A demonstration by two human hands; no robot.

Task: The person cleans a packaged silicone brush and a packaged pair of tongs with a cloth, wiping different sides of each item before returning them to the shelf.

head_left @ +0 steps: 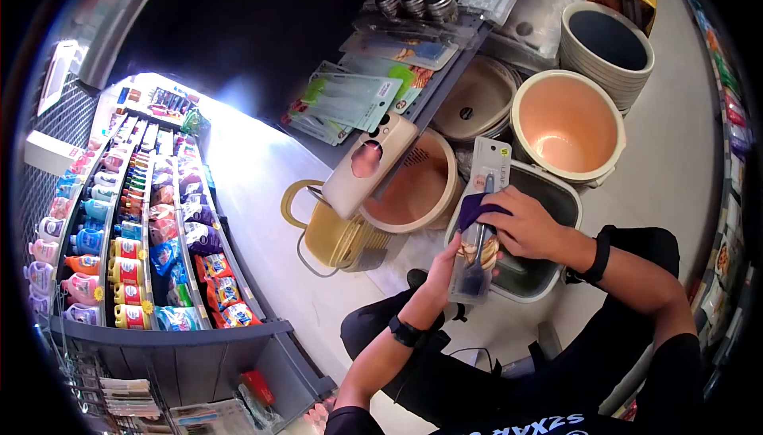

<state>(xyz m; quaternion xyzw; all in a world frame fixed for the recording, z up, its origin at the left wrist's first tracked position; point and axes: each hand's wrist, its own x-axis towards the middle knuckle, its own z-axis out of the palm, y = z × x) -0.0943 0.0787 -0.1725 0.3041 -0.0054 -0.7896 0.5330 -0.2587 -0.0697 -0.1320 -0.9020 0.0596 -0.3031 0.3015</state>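
Observation:
A basting brush in a clear blister pack (491,154) stands nearly upright in front of me, its dark bristle head towards the bottom. My left hand (439,274) grips the pack's lower left edge, thumb on the front. My right hand (528,224) presses a purple cloth (472,208) against the middle of the pack, fingers closed round the cloth. Just behind the pack is a grey rectangular basin (566,197).
To the left a shelf (433,105) holds flat packages (354,97), with a phone (369,163) at its edge. Around stand a peach bucket (568,125), stacked bins (608,46), an orange basket (421,185) and yellow baskets (342,232). Shelves of detergent bottles (127,268) are farther left.

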